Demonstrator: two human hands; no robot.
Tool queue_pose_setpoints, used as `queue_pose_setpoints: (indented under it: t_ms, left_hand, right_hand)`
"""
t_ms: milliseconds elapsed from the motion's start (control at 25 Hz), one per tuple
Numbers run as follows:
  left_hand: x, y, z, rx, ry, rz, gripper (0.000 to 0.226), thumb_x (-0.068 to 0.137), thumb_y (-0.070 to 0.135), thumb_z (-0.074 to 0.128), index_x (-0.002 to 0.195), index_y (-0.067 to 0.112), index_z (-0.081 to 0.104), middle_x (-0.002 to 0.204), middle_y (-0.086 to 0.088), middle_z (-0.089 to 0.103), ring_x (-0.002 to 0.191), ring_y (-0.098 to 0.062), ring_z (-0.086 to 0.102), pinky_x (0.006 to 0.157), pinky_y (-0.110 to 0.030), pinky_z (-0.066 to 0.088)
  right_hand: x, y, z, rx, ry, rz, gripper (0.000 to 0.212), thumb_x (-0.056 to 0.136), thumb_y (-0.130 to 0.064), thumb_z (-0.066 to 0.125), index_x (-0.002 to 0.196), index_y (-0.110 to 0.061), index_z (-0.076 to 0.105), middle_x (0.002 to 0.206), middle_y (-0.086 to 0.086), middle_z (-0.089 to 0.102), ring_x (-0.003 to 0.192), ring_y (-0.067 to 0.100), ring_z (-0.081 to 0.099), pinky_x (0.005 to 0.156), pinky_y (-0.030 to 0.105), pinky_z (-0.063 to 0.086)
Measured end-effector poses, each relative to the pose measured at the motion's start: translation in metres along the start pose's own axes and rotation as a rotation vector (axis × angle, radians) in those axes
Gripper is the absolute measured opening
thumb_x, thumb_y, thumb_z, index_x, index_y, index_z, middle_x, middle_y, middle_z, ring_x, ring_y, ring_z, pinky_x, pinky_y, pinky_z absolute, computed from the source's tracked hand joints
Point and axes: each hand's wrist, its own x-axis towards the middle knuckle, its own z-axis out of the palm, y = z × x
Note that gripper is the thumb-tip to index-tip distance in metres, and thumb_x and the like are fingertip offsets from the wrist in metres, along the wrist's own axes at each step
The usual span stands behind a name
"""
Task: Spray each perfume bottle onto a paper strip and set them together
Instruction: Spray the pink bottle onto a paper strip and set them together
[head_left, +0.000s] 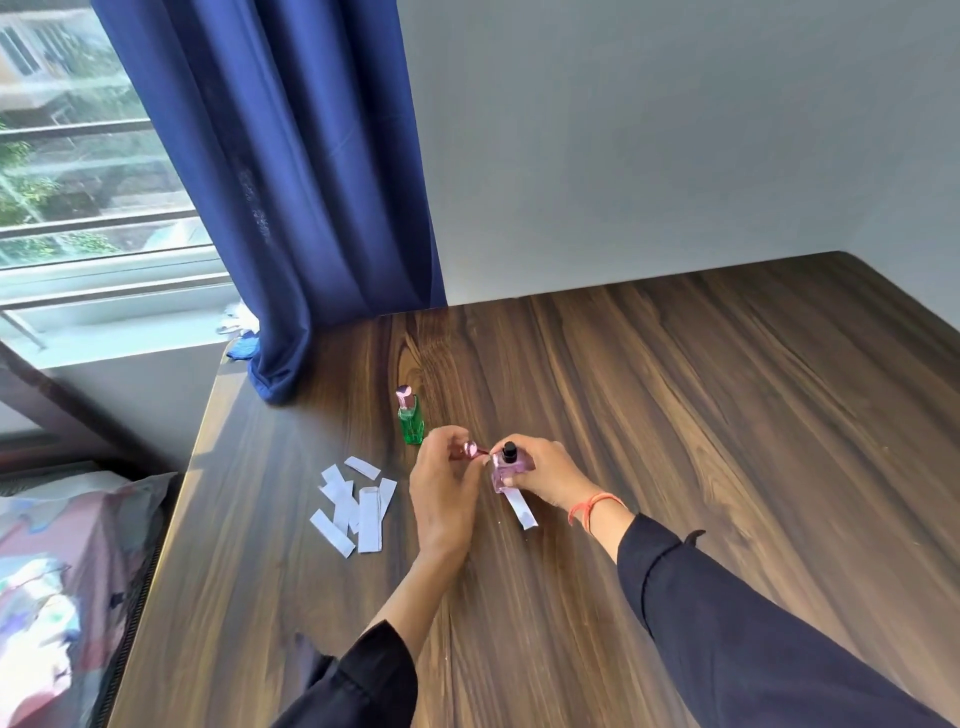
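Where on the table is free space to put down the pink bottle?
The wide bare table right of the right hand is free up to the wall. The near part between the sleeves is free too. It is crowded left of the left hand: paper strips and green bottle.

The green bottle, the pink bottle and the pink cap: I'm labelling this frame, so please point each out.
green bottle (411, 427), head view, on its green glass body.
pink bottle (506, 470), head view, on its glass body below the black nozzle.
pink cap (470, 450), head view, on the cap's side between the fingers.
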Motion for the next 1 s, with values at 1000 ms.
queue_pose_setpoints:
  t_ms: [1000]
  left_hand:
    - [0.007, -0.013, 0.033, 0.229, -0.227, -0.073, 0.024, 0.082, 0.002, 0.057, 0.103, 0.009, 0.064, 0.098, -0.01, 0.067, 0.087, -0.02, 0.062, 0.074, -0.026, 0.045]
  right_hand:
    - [-0.036, 0.008, -0.004, -0.453, 0.142, -0.317, 0.071, 0.085, -0.014, 0.047, 0.143, -0.038, 0.015, 0.127, -0.003, 0.049, 0.111, 0.021, 0.048, 0.085, 0.033, 0.051]
